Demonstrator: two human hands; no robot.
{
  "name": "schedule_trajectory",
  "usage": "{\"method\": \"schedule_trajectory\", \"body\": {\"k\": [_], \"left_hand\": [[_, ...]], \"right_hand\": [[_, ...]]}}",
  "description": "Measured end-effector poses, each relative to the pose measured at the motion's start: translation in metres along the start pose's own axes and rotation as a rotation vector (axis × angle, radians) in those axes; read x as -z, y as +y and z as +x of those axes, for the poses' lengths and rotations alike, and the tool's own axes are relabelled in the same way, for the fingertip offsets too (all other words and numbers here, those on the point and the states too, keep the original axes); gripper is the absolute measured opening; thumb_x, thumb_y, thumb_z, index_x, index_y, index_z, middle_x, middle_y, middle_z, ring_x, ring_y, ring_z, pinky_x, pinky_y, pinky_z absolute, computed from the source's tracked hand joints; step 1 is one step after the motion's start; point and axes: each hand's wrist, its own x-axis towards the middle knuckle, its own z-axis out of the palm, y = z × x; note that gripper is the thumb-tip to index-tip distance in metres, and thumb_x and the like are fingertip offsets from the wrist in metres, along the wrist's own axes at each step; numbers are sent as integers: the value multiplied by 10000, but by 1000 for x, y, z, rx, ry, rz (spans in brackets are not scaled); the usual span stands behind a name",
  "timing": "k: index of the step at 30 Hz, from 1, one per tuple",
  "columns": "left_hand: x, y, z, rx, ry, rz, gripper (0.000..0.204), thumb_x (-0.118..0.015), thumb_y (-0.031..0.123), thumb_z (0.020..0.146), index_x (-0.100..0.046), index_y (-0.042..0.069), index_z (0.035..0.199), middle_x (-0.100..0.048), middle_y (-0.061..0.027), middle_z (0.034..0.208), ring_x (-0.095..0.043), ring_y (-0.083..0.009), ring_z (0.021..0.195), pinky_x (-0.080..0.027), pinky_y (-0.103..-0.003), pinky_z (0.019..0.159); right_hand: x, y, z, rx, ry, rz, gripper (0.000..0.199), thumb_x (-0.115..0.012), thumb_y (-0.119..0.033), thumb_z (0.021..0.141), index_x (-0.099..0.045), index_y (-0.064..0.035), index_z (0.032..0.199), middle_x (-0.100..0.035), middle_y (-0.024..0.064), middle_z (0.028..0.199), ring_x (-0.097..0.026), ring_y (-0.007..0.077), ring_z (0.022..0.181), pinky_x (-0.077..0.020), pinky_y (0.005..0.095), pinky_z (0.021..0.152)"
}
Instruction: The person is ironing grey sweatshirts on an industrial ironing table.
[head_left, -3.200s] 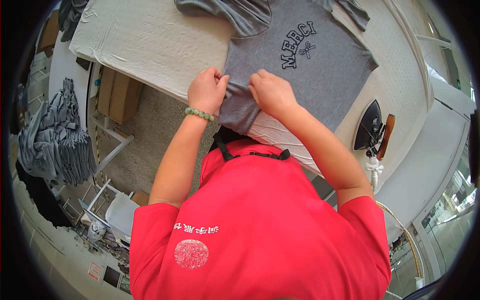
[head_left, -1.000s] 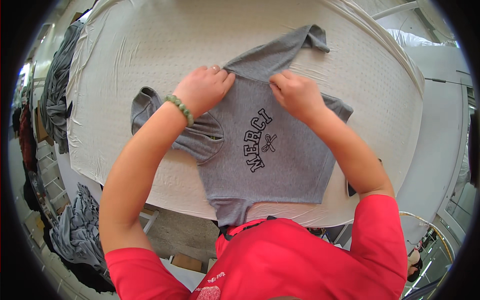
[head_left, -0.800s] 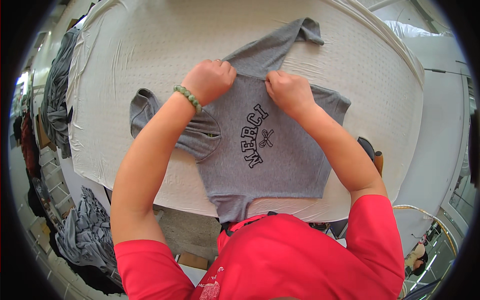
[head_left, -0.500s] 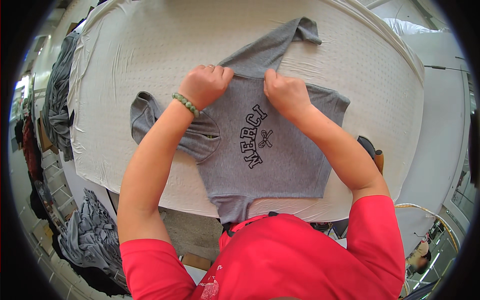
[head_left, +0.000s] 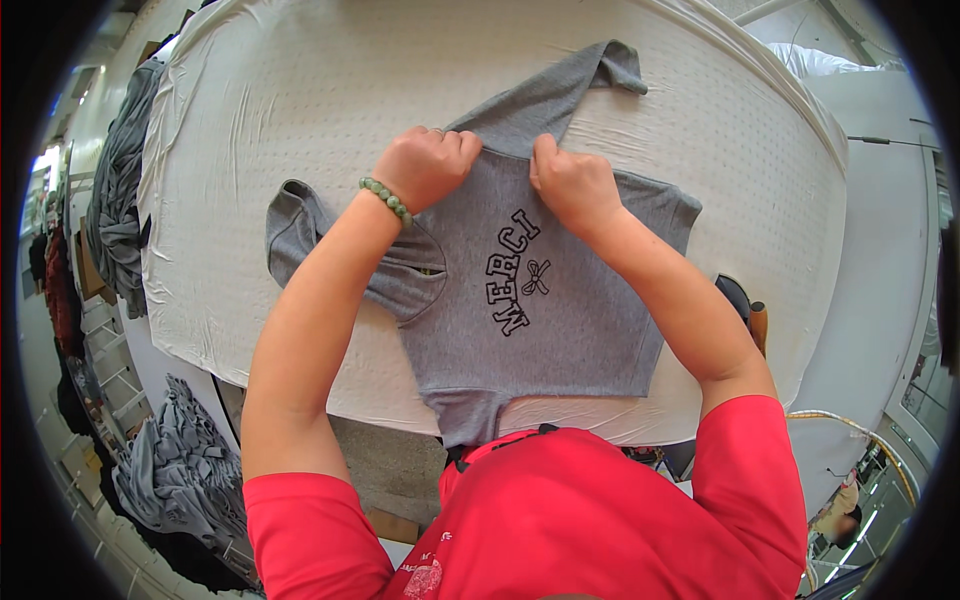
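A grey hooded sweatshirt (head_left: 580, 330) with dark outlined lettering and a small bow motif lies sideways on a padded, cream-covered table (head_left: 300, 90). Its hood points left, its hem right; one sleeve stretches toward the far side, the other hangs at the near edge by my body. Pinched in my left hand (head_left: 428, 165), which wears a green bead bracelet, is the cloth at the seam of the far sleeve. My right hand (head_left: 575, 182) grips the same seam a little farther right. Both sets of fingers are closed; the fingertips are partly hidden.
Right of my right forearm lies an iron (head_left: 759, 322) with a brown handle, partly hidden. Grey garments hang over the table's left edge (head_left: 120, 190). A heap of grey clothing (head_left: 185, 470) sits low on the left. A hose (head_left: 880, 445) curves at the right.
My left hand has slid slightly right along the seam, closer to my right hand. The sweatshirt has shifted slightly to the right on the left side. My right hand has barely moved.
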Motion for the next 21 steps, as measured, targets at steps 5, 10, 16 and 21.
{"method": "schedule_trajectory", "body": {"k": [5,10,16,21], "left_hand": [[11,-8,-12,-57,7,-78,141,-632,166,863,-673,118,990,-619,6,770,-687,-163,751,-537,-314,640],[28,-7,-33,-26,-44,-133,409,-604,168,907,-685,101,1302,-643,-10,958,-673,-166,966,-530,-319,732],[31,5,-27,43,-171,-148,532,-575,159,939,-596,143,1470,-628,-18,1039,-638,-190,1061,-516,-337,773],[25,8,-37,73,-187,-181,566,-553,159,957,-559,201,1521,-613,-43,1093,-622,-226,1107,-506,-361,815]], "right_hand": [[-7,-1,8,61,-3,32,183,-682,-190,934,-548,-101,847,-619,83,546,-669,276,492,-522,406,456],[-9,-4,5,33,-14,-37,185,-682,-203,942,-556,-106,846,-623,72,549,-674,269,497,-528,404,462],[-10,-5,6,47,34,-40,182,-679,-196,943,-556,-111,838,-613,61,534,-667,256,480,-524,391,449],[-13,-11,13,80,15,-39,173,-682,-198,944,-569,-114,845,-618,65,535,-660,256,468,-519,392,438]]}}
